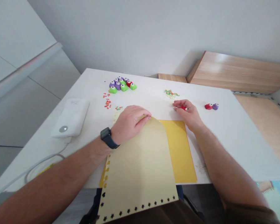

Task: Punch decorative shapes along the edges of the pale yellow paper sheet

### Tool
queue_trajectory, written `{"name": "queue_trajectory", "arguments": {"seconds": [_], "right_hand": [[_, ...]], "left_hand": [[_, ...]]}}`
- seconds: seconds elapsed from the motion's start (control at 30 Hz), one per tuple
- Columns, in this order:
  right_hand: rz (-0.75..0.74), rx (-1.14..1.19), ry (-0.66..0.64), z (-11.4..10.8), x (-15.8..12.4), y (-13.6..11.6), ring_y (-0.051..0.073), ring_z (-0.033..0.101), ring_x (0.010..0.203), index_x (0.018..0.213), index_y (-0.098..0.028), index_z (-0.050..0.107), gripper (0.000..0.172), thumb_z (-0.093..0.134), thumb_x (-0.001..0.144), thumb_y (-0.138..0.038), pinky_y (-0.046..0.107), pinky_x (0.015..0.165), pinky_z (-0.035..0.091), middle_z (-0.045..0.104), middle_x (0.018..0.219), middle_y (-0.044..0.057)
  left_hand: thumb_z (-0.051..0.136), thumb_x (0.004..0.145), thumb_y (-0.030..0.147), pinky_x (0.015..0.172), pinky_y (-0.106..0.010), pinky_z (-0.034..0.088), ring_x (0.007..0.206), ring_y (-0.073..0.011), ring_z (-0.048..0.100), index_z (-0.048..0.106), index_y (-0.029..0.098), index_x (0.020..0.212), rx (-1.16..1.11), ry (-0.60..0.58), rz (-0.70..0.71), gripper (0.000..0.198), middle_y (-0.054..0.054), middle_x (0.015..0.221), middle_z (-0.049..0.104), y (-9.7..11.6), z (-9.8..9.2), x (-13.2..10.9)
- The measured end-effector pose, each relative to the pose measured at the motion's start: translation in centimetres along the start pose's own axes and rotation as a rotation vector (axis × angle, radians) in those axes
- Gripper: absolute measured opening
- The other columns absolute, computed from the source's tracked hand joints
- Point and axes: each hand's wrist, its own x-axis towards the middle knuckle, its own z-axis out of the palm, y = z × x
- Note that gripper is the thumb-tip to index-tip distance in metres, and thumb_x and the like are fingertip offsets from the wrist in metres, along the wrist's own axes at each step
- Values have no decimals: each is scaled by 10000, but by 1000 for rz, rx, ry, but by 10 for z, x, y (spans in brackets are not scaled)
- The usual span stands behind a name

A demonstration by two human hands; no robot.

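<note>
My left hand (129,123) grips the far edge of a pale yellow paper sheet (140,174), fingers curled over it. The sheet has small star-shaped holes punched along its near and left edges and hangs over the table's front edge. Under it lies a darker yellow sheet (179,149). My right hand (189,115) rests on the white table (224,133) beyond the sheets, fingers closed on a small red paper punch (184,108). A black watch (108,137) is on my left wrist.
A cluster of several purple, green and red punches (121,84) sits at the back. One red and one purple punch (211,106) lie to the right. Paper confetti (107,102) and another confetti pile (170,93) are scattered. A white device (71,117) with a cable lies left.
</note>
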Motion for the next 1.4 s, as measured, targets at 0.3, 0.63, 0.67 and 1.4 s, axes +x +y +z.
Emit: {"name": "queue_trajectory", "arguments": {"seconds": [0.3,0.63,0.67,1.4], "right_hand": [[84,0,119,-11,9,14,229,735,1007,989,-228,669,241,657,749,-242,455,969,570,755,1019,31],[-26,61,150,-8,8,14,243,715,1158,1078,-249,637,308,676,772,-262,466,1051,536,716,1157,51],[-16,47,151,-9,9,15,243,717,1138,1070,-247,638,307,665,765,-261,465,1031,542,715,1138,46],[75,353,-132,2,5,2,252,682,1313,1050,-273,655,363,780,710,-249,493,1181,494,729,1292,42]], "left_hand": [[640,1032,262,946,-399,524,988,-223,735,739,215,1011,-15,12,-8,112,-48,1035,811,0,0,0],[635,1033,273,931,-398,525,982,-228,740,743,216,1015,9,19,-7,123,-53,1037,815,-3,2,-1],[636,1032,276,928,-397,525,980,-227,741,743,217,1014,12,20,-7,124,-52,1035,815,-3,2,-1],[643,1032,270,930,-396,525,978,-226,742,749,218,1015,13,12,24,119,-47,1028,817,-1,5,-1]]}}
